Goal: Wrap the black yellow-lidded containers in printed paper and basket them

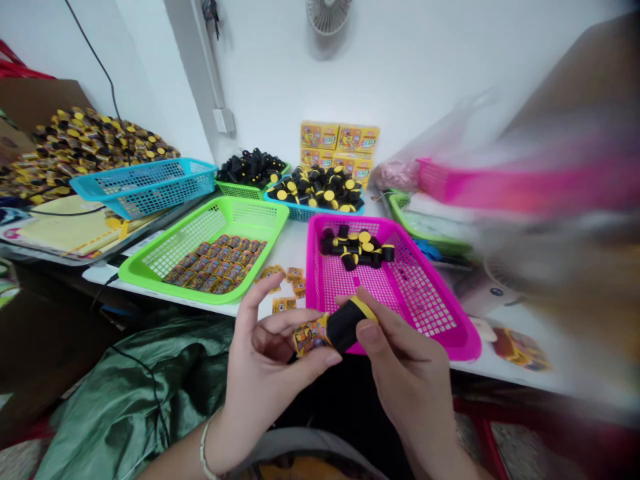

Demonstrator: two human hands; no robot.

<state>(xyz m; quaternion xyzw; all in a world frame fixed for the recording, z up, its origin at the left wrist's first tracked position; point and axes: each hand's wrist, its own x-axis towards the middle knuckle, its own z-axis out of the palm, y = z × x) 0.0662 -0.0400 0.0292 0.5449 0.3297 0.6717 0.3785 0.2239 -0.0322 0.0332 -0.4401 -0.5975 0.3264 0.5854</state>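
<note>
My left hand (265, 367) pinches a printed yellow-orange label sleeve (310, 337) between thumb and fingers, its index finger raised. A small black cylinder with a yellow end (344, 327) is in my right hand (413, 363), gripped near the yellow end. Its other end meets the sleeve's opening; I cannot tell how far it sits inside. Just beyond my hands is a pink basket (425, 300) with several black cylinders (357, 247) at its far end. Flat printed labels (284, 305) lie on the white table by the basket.
A green basket (137, 267) at left holds rows of labelled cylinders (217, 263). Behind are a blue basket of black-and-yellow pieces (317, 190), a green one of black pieces (250, 167), and stacked yellow boxes (340, 143). A blurred plastic bag and pink basket (500, 187) crowd the right.
</note>
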